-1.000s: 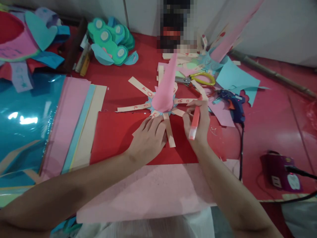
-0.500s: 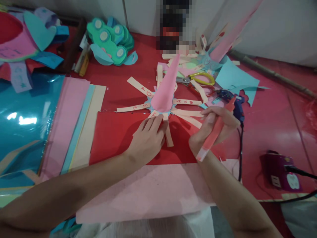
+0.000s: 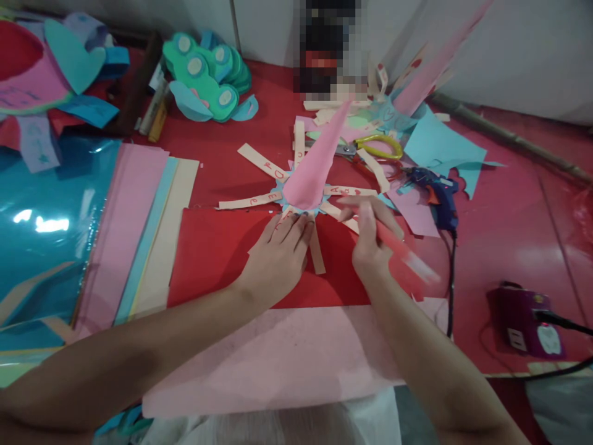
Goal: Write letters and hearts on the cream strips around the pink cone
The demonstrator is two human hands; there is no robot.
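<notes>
A pink paper cone stands tilted on a scalloped blue paper base, with several cream paper strips radiating from it. Red handwritten letters mark some of the strips. My left hand lies over the front strips by the base, fingers stretched out and holding nothing. Gripped in my right hand is a red marker, blurred by motion, its back end pointing down to the right. The right fingers hover by the right-side strips; I cannot tell whether the tip touches paper. Red paper lies under both hands.
Scissors and a blue glue gun lie to the right, among paper scraps. A purple power adapter sits at far right. Stacked coloured sheets lie left, with green foam shapes behind.
My right hand has moved left toward the strips and turned the marker, so its back end now points right. The cone leans slightly more to the right. My left hand has barely moved.
</notes>
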